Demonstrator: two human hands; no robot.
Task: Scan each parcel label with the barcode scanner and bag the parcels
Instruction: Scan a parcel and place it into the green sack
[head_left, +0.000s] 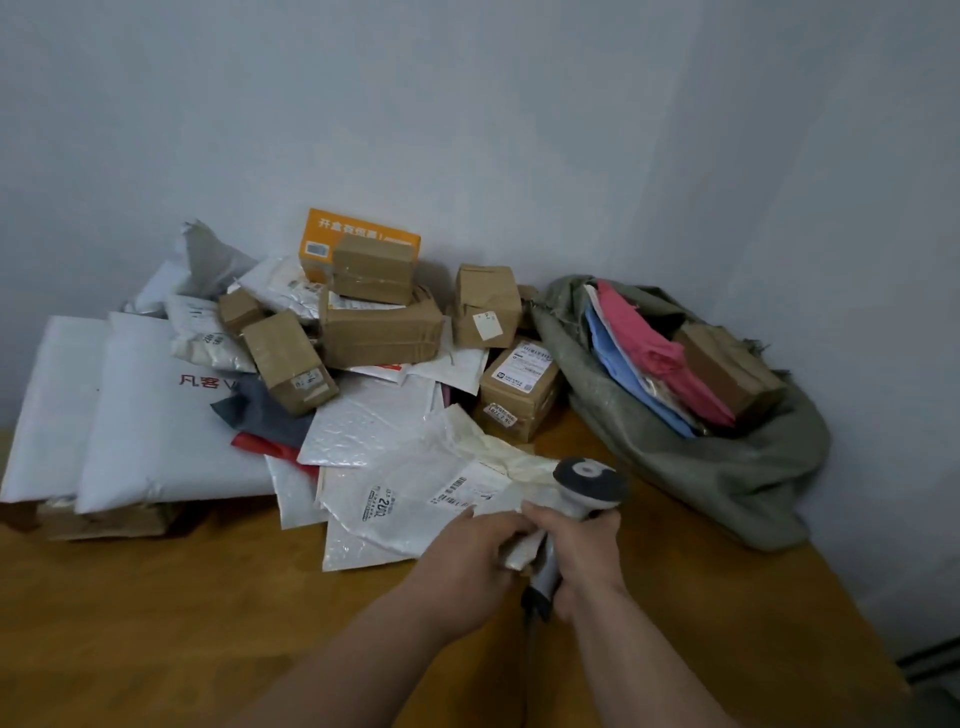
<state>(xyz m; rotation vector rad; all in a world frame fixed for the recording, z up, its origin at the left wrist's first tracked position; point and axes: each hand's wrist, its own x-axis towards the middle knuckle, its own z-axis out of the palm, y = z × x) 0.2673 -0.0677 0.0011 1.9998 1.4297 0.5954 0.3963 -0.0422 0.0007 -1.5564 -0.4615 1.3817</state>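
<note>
Fingers of right hand (582, 551) grip scanner (589, 480); left hand (467, 556) pinches mailer (415, 493).

wooden table (156, 623), pale grey wall (467, 104) behind it

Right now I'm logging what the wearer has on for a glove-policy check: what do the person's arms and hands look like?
Both forearms are bare as far as the frame shows: no sleeves reach into view. The left hand and the right hand wear no gloves. No watch, ring, bracelet or marking shows on the sides that face the camera; the undersides of the wrists are hidden.
</note>
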